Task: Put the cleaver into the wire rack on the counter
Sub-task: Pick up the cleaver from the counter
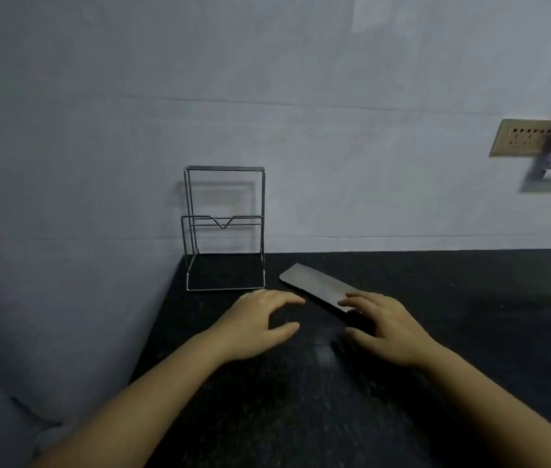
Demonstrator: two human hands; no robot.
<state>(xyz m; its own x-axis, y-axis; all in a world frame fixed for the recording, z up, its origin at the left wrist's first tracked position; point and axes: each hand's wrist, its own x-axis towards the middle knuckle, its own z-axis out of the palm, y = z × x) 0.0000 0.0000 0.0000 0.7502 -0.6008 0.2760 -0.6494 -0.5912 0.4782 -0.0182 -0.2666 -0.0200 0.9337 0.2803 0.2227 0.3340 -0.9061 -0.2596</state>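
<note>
Two bare hands over dark counter [470, 298]. Cleaver [314, 286] flat, at 3 o'clock of empty wire rack [224, 228]. Right hand [382, 327] fingers spread at handle, grasp unclear. Left hand [260, 324] spread, empty. Wall socket [517, 137] at 2 o'clock; no legible writing.

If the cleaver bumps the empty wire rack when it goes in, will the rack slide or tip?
Probably it slides easily: the wire rack is only thin wire, holds nothing, and stands on a smooth dark counter. It is taller than its base, so a push near the top may tip it.
</note>
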